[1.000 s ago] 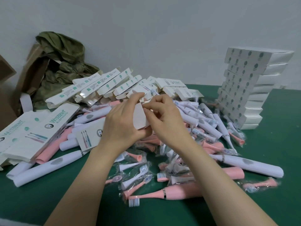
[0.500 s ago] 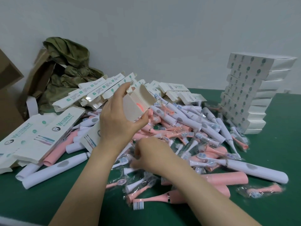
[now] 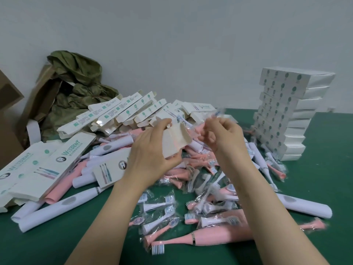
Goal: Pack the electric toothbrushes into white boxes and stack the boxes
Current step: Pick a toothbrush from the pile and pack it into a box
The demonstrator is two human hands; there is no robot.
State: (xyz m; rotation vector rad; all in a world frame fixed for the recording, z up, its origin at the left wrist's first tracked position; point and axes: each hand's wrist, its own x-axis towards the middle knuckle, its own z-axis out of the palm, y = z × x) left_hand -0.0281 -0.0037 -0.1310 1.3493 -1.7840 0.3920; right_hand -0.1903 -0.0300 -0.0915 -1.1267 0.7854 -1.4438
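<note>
My left hand [image 3: 152, 150] grips a white box [image 3: 176, 139] by its end, the end flaps open and something pink inside. My right hand [image 3: 223, 136] is raised beside the box opening and pinches a brush head in a clear wrapper [image 3: 217, 113]. Below lies a heap of pink and white toothbrush handles [image 3: 215, 239] and wrapped brush heads [image 3: 158, 204] on the green table [image 3: 47, 245]. A tall stack of packed white boxes [image 3: 282, 115] stands at the right.
Flat and empty white boxes [image 3: 118, 111] lie in a row behind the heap, and more [image 3: 44, 169] at the left. A crumpled green bag [image 3: 76, 87] and brown cardboard [image 3: 9, 121] sit at the back left against the wall.
My right hand rose from the heap of brush heads up to the box opening, now pinching a wrapped brush head. My left hand kept the box and lowered it slightly.
</note>
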